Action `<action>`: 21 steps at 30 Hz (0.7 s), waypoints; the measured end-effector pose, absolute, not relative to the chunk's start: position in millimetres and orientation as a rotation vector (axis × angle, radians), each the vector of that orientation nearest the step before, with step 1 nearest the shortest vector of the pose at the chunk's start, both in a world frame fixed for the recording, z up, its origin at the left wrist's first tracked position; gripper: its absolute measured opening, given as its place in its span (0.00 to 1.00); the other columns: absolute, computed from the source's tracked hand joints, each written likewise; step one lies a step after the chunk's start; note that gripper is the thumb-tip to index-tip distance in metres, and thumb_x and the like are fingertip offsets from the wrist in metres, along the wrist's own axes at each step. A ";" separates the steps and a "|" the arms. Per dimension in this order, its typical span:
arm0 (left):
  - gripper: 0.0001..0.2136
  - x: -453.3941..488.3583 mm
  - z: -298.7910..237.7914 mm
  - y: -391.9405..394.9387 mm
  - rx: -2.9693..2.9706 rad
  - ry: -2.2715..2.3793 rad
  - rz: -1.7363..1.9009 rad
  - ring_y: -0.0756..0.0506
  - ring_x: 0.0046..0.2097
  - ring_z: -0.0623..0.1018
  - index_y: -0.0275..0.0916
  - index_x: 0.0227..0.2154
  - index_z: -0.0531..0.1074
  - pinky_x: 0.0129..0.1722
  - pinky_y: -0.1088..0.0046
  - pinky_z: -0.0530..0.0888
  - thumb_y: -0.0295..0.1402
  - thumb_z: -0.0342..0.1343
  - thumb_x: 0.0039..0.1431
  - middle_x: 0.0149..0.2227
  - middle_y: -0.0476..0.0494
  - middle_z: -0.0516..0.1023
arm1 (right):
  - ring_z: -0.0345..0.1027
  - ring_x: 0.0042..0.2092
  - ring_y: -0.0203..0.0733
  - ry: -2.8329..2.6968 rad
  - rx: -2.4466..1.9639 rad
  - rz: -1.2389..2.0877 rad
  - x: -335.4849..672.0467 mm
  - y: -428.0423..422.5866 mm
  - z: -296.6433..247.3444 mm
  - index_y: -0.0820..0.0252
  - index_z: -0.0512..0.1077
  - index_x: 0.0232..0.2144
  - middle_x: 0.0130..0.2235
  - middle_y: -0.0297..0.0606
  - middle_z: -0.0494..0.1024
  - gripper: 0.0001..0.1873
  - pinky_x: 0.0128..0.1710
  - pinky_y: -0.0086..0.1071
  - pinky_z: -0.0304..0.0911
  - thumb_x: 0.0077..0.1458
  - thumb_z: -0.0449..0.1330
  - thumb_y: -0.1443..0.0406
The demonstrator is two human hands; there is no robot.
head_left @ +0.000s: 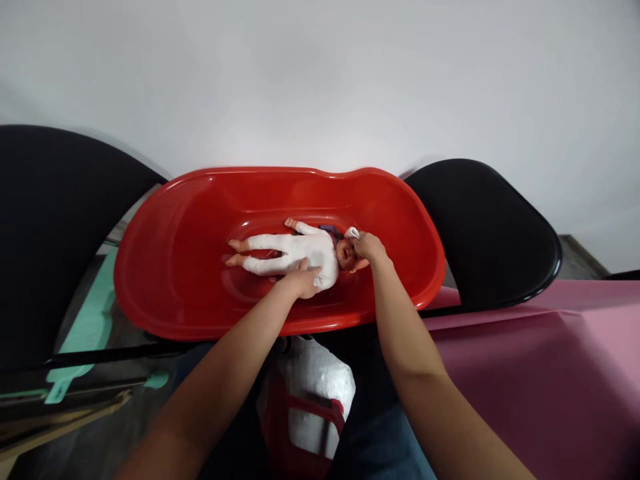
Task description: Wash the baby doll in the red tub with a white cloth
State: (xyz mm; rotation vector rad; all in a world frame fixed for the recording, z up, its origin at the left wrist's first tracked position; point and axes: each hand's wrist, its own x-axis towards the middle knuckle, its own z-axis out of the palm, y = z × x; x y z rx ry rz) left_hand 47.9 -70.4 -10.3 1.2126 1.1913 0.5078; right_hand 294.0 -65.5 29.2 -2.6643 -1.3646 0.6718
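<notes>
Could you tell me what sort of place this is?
Probably a plain indoor room, perhaps a home or training space: a red baby tub holding a doll, black chairs, a bare white wall.

Soft, even light fills the scene, and the white wall (320,67) is bright, nearly washed out. The red tub (165,267) carries pale glare streaks on its rim and inner wall. A faint shadow lies beneath the doll (295,252). The wide lens bows the edges strongly; the lower corners look dim and slightly soft
</notes>
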 end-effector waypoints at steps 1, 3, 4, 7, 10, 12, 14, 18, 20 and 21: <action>0.22 47.9 -4.7 -71.1 1.325 1.211 0.352 0.17 0.78 0.43 0.38 0.46 0.85 0.74 0.36 0.42 0.18 0.72 0.45 0.79 0.34 0.53 | 0.75 0.60 0.61 -1.404 -2.658 0.659 292.4 -65.2 29.1 0.61 0.78 0.60 0.58 0.59 0.80 0.30 0.56 0.47 0.68 0.72 0.53 0.47; 0.31 47.7 5.2 -71.5 1.545 1.227 0.038 0.19 0.79 0.38 0.43 0.59 0.80 0.74 0.33 0.41 0.21 0.71 0.51 0.81 0.40 0.44 | 0.72 0.62 0.62 -1.474 -2.643 0.646 289.2 -64.8 29.5 0.60 0.78 0.61 0.60 0.58 0.79 0.31 0.58 0.48 0.67 0.72 0.52 0.45; 0.34 48.0 8.7 -71.3 1.651 1.221 -0.096 0.20 0.79 0.37 0.46 0.66 0.75 0.74 0.31 0.43 0.25 0.70 0.55 0.81 0.42 0.40 | 0.72 0.63 0.62 -1.494 -2.636 0.648 287.7 -64.7 29.8 0.59 0.78 0.61 0.60 0.58 0.79 0.32 0.58 0.47 0.67 0.72 0.52 0.45; 0.40 53.4 10.8 -69.7 1.963 1.189 -0.340 0.23 0.80 0.39 0.52 0.77 0.58 0.74 0.32 0.45 0.36 0.66 0.64 0.82 0.39 0.34 | 0.73 0.62 0.60 -1.444 -2.615 0.712 285.4 -64.1 29.7 0.57 0.78 0.60 0.59 0.57 0.80 0.32 0.57 0.44 0.68 0.71 0.52 0.43; 0.43 68.0 1.8 -66.7 2.280 1.176 -0.385 0.27 0.80 0.42 0.50 0.80 0.46 0.75 0.40 0.49 0.47 0.60 0.69 0.81 0.31 0.38 | 0.75 0.61 0.60 -1.318 -2.598 0.765 288.1 -62.6 27.6 0.56 0.79 0.59 0.59 0.55 0.81 0.34 0.55 0.42 0.69 0.69 0.53 0.40; 0.45 81.7 -7.4 -64.0 2.364 1.186 -0.302 0.27 0.80 0.43 0.47 0.80 0.43 0.75 0.42 0.49 0.49 0.59 0.69 0.81 0.28 0.40 | 0.76 0.59 0.60 -1.253 -2.589 0.778 291.9 -61.6 25.7 0.56 0.80 0.58 0.58 0.54 0.81 0.34 0.53 0.41 0.69 0.68 0.54 0.40; 0.47 96.0 -16.8 -61.3 2.391 1.202 -0.218 0.27 0.80 0.41 0.46 0.80 0.42 0.75 0.40 0.46 0.52 0.60 0.67 0.80 0.26 0.40 | 0.78 0.57 0.58 -1.219 -2.568 0.811 295.4 -61.0 24.7 0.58 0.80 0.56 0.56 0.53 0.83 0.34 0.51 0.38 0.70 0.69 0.53 0.40; 0.49 117.0 -30.0 -59.4 2.400 1.251 -0.081 0.26 0.80 0.39 0.49 0.80 0.39 0.73 0.31 0.43 0.56 0.60 0.66 0.80 0.28 0.41 | 0.81 0.53 0.55 -1.201 -2.553 0.865 297.6 -60.9 28.5 0.60 0.80 0.55 0.53 0.53 0.84 0.34 0.47 0.37 0.72 0.71 0.50 0.41; 0.48 121.5 -32.4 -59.8 2.418 1.258 -0.063 0.25 0.80 0.39 0.51 0.80 0.40 0.72 0.28 0.44 0.56 0.59 0.67 0.80 0.29 0.43 | 0.82 0.51 0.53 -1.184 -2.570 0.874 297.1 -61.0 33.8 0.60 0.79 0.57 0.53 0.54 0.84 0.33 0.47 0.36 0.72 0.72 0.50 0.43; 0.46 122.4 -32.7 -60.0 2.433 1.259 -0.060 0.25 0.80 0.40 0.53 0.80 0.41 0.71 0.27 0.45 0.55 0.59 0.67 0.79 0.30 0.44 | 0.82 0.51 0.53 -1.179 -2.587 0.879 297.2 -61.1 37.2 0.60 0.79 0.58 0.52 0.55 0.84 0.32 0.47 0.37 0.73 0.72 0.52 0.44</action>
